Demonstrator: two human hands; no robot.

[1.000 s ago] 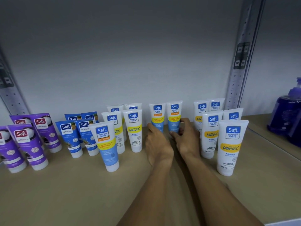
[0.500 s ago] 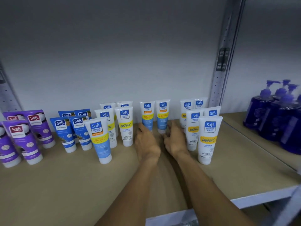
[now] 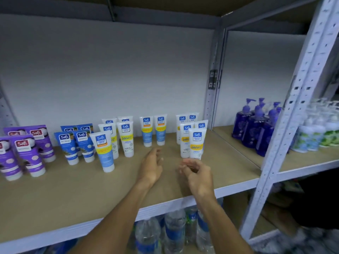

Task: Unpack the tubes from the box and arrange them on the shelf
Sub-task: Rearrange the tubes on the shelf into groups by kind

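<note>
Tubes and hands: left hand (image 3: 151, 166) and right hand (image 3: 197, 173) hover near them, fingers loosely curled, gripping nothing.
Shelf (image 3: 55, 208): bare board from front edge to hands.
White tubes (image 3: 197, 143): twelve, clustered five, two, five.
Blue tubes (image 3: 67, 147): four.
Purple tubes (image 3: 27, 154): at least four, far left.
Orientation: upright, caps down, long axis vertical.

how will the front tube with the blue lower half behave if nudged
Likely tippy: the tube stands tall on a small cap. Probably light and squeezable, being thin plastic. Falling back, it could knock the white tubes.
</note>
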